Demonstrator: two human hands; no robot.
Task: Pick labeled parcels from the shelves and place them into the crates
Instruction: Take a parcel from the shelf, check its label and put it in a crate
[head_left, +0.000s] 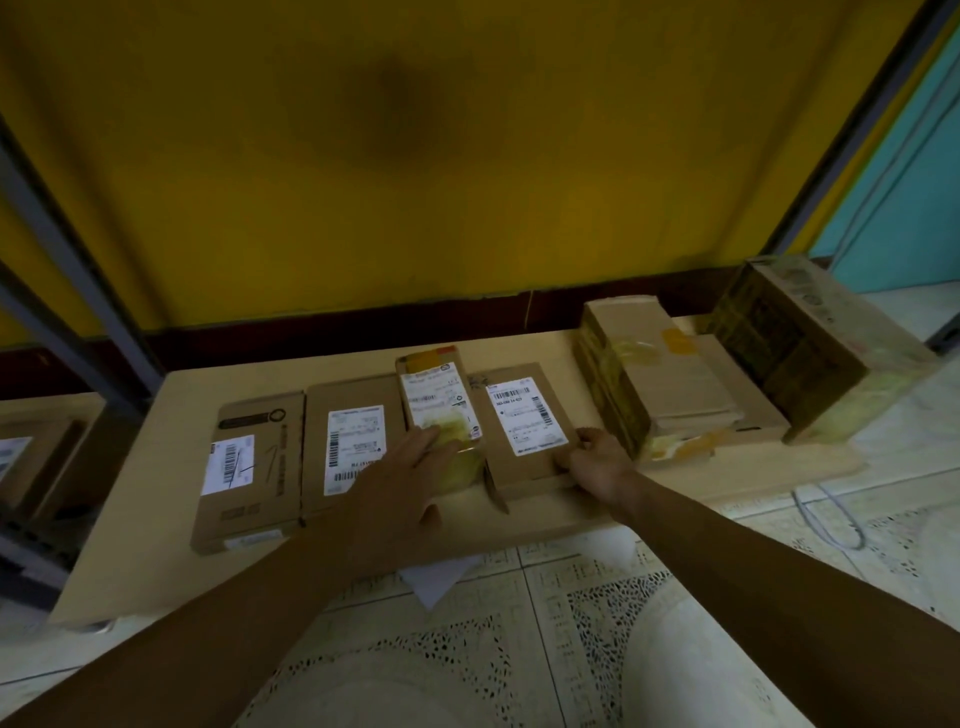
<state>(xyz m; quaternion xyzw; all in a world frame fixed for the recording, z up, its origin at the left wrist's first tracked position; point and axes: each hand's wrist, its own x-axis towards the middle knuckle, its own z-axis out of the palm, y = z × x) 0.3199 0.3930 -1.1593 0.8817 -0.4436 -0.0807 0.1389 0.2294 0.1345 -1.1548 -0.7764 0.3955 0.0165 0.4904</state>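
- Shelf board (171, 441): bare strip at left end and along front edge.
- Two labelled parcels (353, 447) lie flat, edges touching.
- Left hand (400, 483) – fingers straight, resting on taped parcel (436, 395).
- Right hand (597, 462) – fingers curled round right edge of fourth parcel (524, 426), flat on shelf.
- Stacked boxes (665, 374) crowd the right end.
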